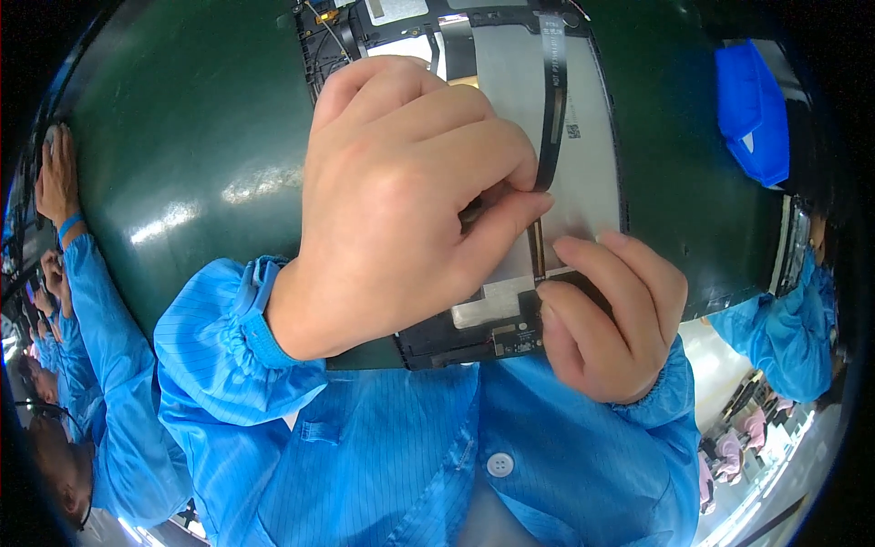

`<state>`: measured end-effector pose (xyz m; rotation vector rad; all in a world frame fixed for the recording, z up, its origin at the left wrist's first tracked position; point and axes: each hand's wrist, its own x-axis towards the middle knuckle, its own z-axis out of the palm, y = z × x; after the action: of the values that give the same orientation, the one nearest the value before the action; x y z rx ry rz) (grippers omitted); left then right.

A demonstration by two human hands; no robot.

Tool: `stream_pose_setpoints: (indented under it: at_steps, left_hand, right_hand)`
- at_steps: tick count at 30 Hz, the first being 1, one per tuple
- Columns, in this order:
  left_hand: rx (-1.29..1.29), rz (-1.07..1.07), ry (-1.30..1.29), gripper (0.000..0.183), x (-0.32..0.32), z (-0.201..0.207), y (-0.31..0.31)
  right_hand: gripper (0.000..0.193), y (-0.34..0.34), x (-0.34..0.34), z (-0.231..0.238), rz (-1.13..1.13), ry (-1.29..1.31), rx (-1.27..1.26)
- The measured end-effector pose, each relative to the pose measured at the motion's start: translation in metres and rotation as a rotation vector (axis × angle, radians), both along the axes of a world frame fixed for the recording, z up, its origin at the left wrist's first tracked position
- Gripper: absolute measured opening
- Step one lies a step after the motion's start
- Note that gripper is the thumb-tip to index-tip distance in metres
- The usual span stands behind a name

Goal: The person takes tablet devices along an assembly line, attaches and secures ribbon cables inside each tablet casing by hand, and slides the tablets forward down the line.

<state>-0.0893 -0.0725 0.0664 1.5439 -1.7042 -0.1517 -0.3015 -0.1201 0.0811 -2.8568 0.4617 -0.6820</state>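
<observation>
A flat electronic device panel (510,55), open to show its inner parts, lies in front of me. A narrow black flex cable (552,100) runs down its metal backing. My left hand (401,182) reaches over the panel and pinches this cable between thumb and forefinger. Lower down, my right hand (620,310) is curled at the panel's near right side, with a fingertip at the cable's lower end. Its thumb and forefinger come close together; whether anything small is between them is hidden. Beside the cable's end sits a small circuit board (518,341).
The panel rests on a dark green table mat (182,146). A bright blue folded item (752,114) lies to the right, near a stack of flat parts (789,244). A co-worker's hand (58,178) touches the table's left edge; another blue sleeve (784,328) shows at right.
</observation>
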Motion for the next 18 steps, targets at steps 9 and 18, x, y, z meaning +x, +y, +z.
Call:
stream_pose_setpoints:
  at_steps: [9,18]
  left_hand:
    - [-0.004,-0.001,0.0,0.023,0.001,-0.001,-0.001]
    - [0.023,-0.011,0.029,0.024,0.001,0.0,0.001]
  right_hand:
    - [0.021,0.006,-0.001,-0.001,-0.056,-0.04,-0.036]
    - [0.021,0.011,-0.001,-0.004,-0.098,-0.043,-0.033]
